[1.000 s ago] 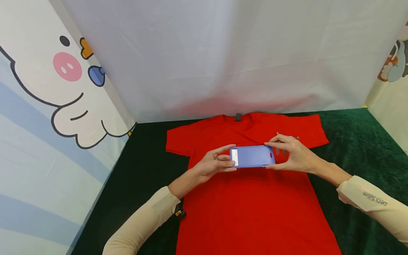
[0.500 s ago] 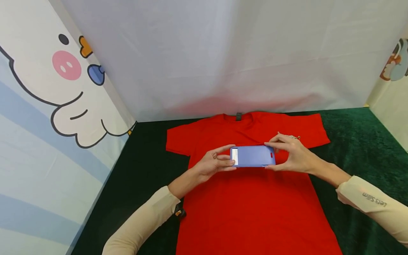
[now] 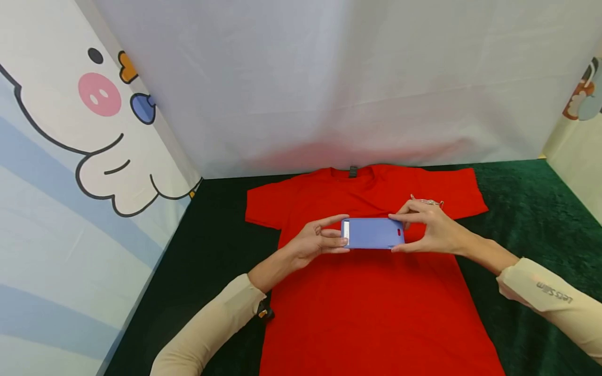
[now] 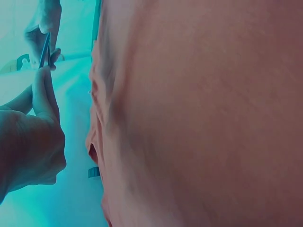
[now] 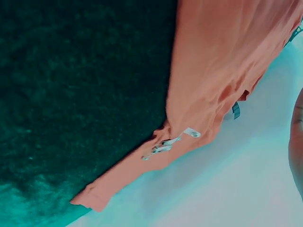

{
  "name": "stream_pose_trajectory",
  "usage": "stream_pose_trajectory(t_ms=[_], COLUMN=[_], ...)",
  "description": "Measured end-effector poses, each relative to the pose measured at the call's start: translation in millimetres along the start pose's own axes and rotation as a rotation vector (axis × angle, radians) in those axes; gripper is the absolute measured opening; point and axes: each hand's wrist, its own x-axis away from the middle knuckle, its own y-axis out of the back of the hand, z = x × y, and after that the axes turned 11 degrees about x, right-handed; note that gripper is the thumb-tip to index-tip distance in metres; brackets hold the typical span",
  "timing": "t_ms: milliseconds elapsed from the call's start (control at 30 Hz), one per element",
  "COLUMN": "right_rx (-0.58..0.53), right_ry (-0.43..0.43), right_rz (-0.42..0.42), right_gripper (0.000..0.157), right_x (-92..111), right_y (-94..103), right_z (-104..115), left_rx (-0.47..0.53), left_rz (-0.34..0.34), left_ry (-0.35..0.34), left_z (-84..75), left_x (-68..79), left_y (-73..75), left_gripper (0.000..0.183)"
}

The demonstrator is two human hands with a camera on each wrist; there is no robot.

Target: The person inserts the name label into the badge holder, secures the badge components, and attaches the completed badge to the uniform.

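Both hands hold a flat blue card holder (image 3: 373,233) level above the red T-shirt (image 3: 376,313). A white strip marks its left end, and red shows through a small slot near its right end. My left hand (image 3: 312,242) pinches the left end between thumb and fingers. At the other end, my right hand (image 3: 430,230) grips the corners, forefinger on the far edge and thumb on the near one. The left wrist view shows the card holder (image 4: 45,49) edge-on as a thin strip. In the right wrist view the held thing is out of frame.
Dark green cloth (image 3: 527,219) covers the table around the spread shirt. A silver metal chain-like piece (image 5: 163,146) lies by the shirt's right sleeve. Behind stands a white curtain (image 3: 301,94), with a cartoon-printed panel (image 3: 61,130) on the left.
The card holder has tilted slightly and lowered a touch, so its white strip looks narrower. Both hands keep their hold and have hardly moved.
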Motion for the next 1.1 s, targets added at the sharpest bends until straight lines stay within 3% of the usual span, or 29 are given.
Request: stream_pose_trajectory(t_ms=[267, 333, 467, 567, 700, 867, 1100], right_rx=[0.017, -0.002, -0.266, -0.569, -0.87, -1.088, -1.172], right_ry=[0.023, -0.007, -0.223, -0.439, -0.63, -0.695, -0.713], right_rz=[-0.006, -0.017, 0.044, 0.168, 0.333, 0.381, 0.344], right_gripper=[0.064, 0.063, 0.054, 0.054, 0.063, 0.069, 0.069], right_x=[-1.8, -1.1, -0.1, 1.4, 3.9, 5.1, 5.7], right_y=[-3.4, -2.8, 1.1, 4.6, 5.0, 1.0, -4.0], right_z=[6.2, 8.4, 12.1, 12.8, 10.8, 9.3, 12.1], left_rx=[0.033, 0.04, 0.049, 0.062, 0.062, 0.019, -0.016], left_rz=[0.014, 0.019, 0.017, 0.011, 0.022, 0.048, 0.055], left_ry=[-0.012, -0.012, -0.025, -0.028, -0.028, -0.029, -0.034], left_z=[-3.0, -3.8, -4.4, -4.3, -3.0, -0.4, 0.5], left_x=[1.5, 1.4, 1.0, 1.1, 1.1, 0.1, 0.0], left_y=[-5.8, -6.1, -5.3, -4.6, -3.3, -2.0, -1.5], left_gripper=[0.061, 0.061, 0.061, 0.062, 0.064, 0.065, 0.065])
